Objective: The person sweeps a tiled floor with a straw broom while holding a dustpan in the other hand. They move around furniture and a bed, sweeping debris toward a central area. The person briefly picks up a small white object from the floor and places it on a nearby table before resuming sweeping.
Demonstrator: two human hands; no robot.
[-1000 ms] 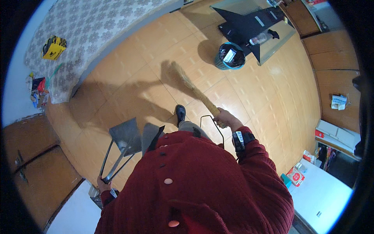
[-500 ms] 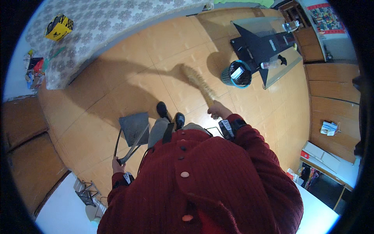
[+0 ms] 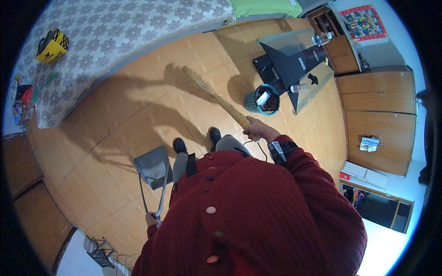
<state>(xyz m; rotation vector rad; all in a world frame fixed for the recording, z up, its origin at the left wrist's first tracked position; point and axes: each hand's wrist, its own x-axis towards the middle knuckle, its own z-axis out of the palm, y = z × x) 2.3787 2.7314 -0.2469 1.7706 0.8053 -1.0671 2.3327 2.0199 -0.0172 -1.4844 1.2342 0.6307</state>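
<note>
My right hand (image 3: 260, 129) is closed round the handle of a straw broom (image 3: 222, 104). The broom slants away to the left, its spread bristles near the tiled floor and its shadow beside them; I cannot tell whether they touch. Low on the left, my left hand (image 3: 151, 219) is closed on the long handle of a grey dustpan (image 3: 154, 166), with its fingers partly hidden. The pan is beside my left shoe (image 3: 180, 146), and no sweepings can be made out in it.
A blue-rimmed waste basket (image 3: 251, 102) stands right of the broom, before a glass-topped table (image 3: 287, 42) with bottles on it. A bed with a flowered cover (image 3: 133, 32) spans the far left, bearing a yellow bag (image 3: 53, 49). Wooden cabinets (image 3: 377, 92) line the right.
The broom's bristle end has swung out to the left and away from me. My feet have moved apart. The whole view has shifted, and the dustpan stays low at my left side.
</note>
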